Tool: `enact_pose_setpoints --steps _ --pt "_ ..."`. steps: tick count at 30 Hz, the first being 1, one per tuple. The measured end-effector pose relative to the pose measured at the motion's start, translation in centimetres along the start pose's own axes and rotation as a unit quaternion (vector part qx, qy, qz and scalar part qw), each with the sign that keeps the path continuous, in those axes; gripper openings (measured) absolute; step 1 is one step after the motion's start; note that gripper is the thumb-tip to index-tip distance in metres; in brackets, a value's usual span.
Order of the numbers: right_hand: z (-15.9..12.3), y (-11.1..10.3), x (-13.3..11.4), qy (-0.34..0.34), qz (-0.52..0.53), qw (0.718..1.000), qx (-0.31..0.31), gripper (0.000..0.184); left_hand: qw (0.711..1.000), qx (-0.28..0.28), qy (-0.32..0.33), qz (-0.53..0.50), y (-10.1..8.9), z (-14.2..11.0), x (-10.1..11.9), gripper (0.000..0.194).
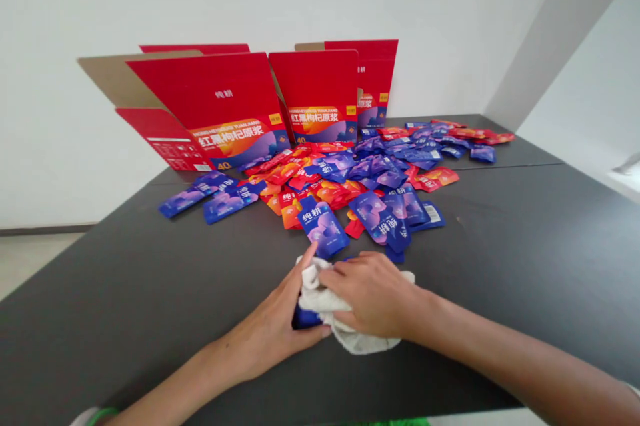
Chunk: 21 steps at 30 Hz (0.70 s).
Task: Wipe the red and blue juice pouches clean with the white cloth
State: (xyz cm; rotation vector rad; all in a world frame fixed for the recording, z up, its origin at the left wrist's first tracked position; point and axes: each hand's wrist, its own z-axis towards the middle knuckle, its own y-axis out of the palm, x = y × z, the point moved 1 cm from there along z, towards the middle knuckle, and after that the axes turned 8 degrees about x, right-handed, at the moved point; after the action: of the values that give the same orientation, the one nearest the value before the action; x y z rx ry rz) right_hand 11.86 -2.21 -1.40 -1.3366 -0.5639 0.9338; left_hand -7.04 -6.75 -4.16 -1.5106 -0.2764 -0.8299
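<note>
Near the front of the dark table, my left hand (pixel 281 319) is closed around the left side of a blue pouch (pixel 306 318), thumb below and fingers above. Most of that pouch is hidden by my hands and a white cloth (pixel 367 341). My right hand (pixel 375 293) grips the bunched cloth and presses it over the pouch. Just beyond my fingers lies another blue pouch (pixel 324 227) with white lettering. A few more blue pouches (pixel 383 216) overlap to its right.
A heap of red pouches (pixel 287 173) and blue pouches (pixel 425 146) spreads across the middle and back of the table (pixel 520 239). Behind it, open red cartons (pixel 227 113) stand near a white wall (pixel 440 26). Two blue pouches (pixel 233 201) lie at the left.
</note>
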Motion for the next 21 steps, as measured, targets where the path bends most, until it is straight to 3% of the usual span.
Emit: enact_pose_setpoints --steps 4,6,10,12,17,21 --pt "-0.6 -0.7 2.4 0.145 -0.075 0.987 -0.008 0.034 1.000 -0.006 -0.020 0.007 0.1 0.0 0.2 0.106" --pt "-0.4 -0.4 1.8 0.119 -0.063 0.991 -0.003 0.034 1.000 0.007 -0.022 0.010 0.3 0.1 0.1 0.107" --pt "0.2 0.3 -1.1 -0.024 0.014 0.999 0.021 0.032 0.999 0.030 -0.004 -0.020 0.4 0.3 0.3 0.106" --pt "0.2 0.2 -1.4 -0.048 0.027 0.998 0.020 0.032 0.999 0.032 -0.008 -0.032 0.4 0.4 0.5 0.106" --pt "-0.8 -0.5 0.9 0.064 -0.024 0.997 -0.021 0.026 0.998 0.038 -0.022 0.036 0.6 0.3 0.4 0.107" --pt "-1.0 -0.4 2.0 0.092 -0.010 0.996 0.005 0.030 0.980 0.067 0.104 0.156 0.9 -0.3 -0.3 0.081"
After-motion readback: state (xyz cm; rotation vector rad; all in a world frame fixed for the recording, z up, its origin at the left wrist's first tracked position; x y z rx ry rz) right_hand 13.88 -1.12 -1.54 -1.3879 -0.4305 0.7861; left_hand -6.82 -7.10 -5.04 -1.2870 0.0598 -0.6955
